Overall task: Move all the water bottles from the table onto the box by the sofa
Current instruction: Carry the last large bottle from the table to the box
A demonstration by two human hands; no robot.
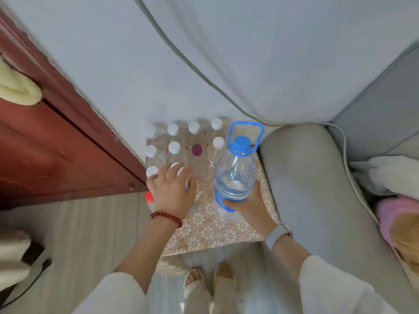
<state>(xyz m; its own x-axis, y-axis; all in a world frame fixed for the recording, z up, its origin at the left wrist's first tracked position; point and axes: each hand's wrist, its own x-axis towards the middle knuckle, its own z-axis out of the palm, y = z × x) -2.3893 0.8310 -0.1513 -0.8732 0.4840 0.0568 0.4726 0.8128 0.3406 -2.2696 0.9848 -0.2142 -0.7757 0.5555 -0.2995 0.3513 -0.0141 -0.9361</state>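
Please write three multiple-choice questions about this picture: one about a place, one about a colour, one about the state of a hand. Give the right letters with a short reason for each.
1. Where is the sofa relative to the box?
A. to its right
B. to its left
C. under it

2. What colour is the cap of the big bottle?
A. red
B. white
C. blue

3. What is the right hand doing?
A. hanging idle
B. gripping the big bottle
C. touching the sofa

Answers:
1 A: the sofa arm stands right beside the box's patterned top.
2 C: its cap and handle are blue.
3 B: its fingers curl round the bottle's lower part, while the left hand rests on the small bottles.
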